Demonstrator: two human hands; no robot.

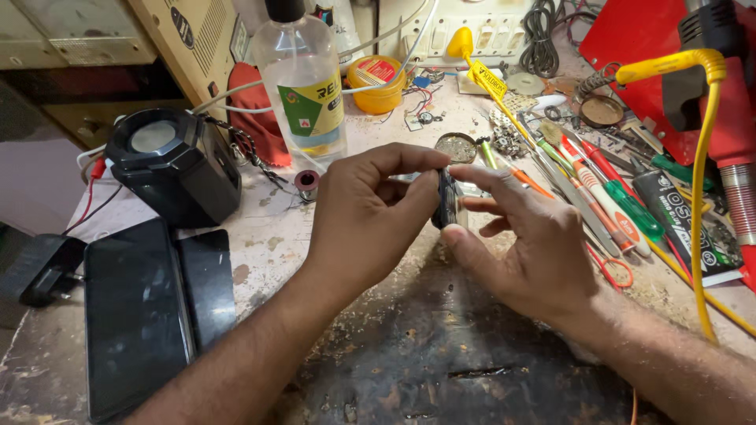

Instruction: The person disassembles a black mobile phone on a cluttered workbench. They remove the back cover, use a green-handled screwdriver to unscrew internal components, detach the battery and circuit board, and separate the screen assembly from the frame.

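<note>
Two bare hands meet above a worn, dark workbench [409, 362]. The left hand [362, 224] and right hand [535, 244] together pinch a small black cylindrical part [446, 201], fingertips gripping it from both sides. Left of the grip lie two dark phones [150, 307], with a black magnifier lamp [169, 165] beyond them. Right of it lies a row of screwdrivers [606, 197]. Behind the grip stands a clear bottle [303, 86].
</note>
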